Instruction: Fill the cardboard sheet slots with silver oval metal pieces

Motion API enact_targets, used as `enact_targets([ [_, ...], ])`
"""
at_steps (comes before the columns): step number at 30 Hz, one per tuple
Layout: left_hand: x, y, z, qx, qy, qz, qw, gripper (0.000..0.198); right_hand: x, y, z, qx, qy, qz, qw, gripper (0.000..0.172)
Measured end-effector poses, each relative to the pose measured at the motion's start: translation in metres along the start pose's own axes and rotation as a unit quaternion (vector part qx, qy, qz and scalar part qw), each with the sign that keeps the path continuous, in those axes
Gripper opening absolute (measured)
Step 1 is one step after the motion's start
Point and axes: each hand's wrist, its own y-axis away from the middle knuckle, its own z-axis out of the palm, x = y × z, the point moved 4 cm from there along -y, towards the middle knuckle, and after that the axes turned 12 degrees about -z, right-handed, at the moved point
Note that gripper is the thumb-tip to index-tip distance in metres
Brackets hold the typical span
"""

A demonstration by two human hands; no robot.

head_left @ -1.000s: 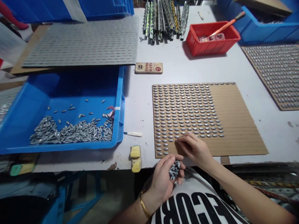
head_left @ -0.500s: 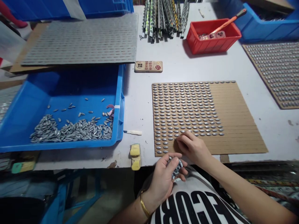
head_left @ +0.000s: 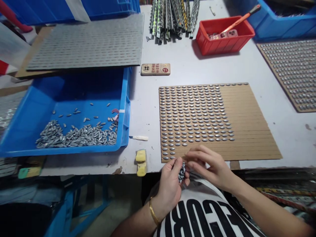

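My left hand (head_left: pixel 171 181), with a gold bracelet at its wrist, is closed around a small heap of spindle-shaped grey metal pieces (head_left: pixel 182 172). It is in front of the near edge of a cardboard sheet (head_left: pixel 249 121). Rows of the same pieces lie across the sheet's left and middle part, one full row runs along the far edge, and drawn lines show on the bare right part. My right hand (head_left: pixel 209 164) hovers at the near edge, its fingers stretched and slightly apart, tips close to my left hand's fingers. No piece shows in them.
At left, a blue bin (head_left: pixel 124 125) holds many loose grey pieces, under a grey slotted board (head_left: pixel 86 42). A phone-shaped case (head_left: pixel 155 69), a yellow block (head_left: pixel 141 163), a red box (head_left: pixel 222 46) and metal strips (head_left: pixel 172 19) are on the table. Another filled sheet (head_left: pixel 293 72) lies right.
My right hand has drawn back from the sheet toward my left hand, its fingers opening out. A piece now shows in the row where its fingertips were. The view shifted slightly.
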Motion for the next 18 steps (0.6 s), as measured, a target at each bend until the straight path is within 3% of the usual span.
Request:
enact_targets([
  [2, -0.002, -0.002, 0.005, -0.002, -0.004, 0.004, 1.0, 0.038, -0.007, 0.002, 0.001, -0.009, 0.004, -0.016, 1.0, 0.023],
  [8, -0.01, -0.006, 0.016, 0.01, -0.007, -0.023, 1.0, 0.042, -0.005, 0.01, 0.0, 0.045, -0.013, -0.024, 0.999, 0.013],
  [13, -0.009, -0.007, 0.017, 0.012, -0.006, -0.028, 1.0, 0.031, 0.021, 0.027, -0.015, 0.126, -0.06, 0.082, 0.987, 0.012],
  [18, -0.009, -0.007, 0.017, -0.015, -0.035, -0.022, 0.999, 0.022, 0.04, 0.021, -0.019, 0.085, 0.002, 0.073, 0.994, 0.015],
])
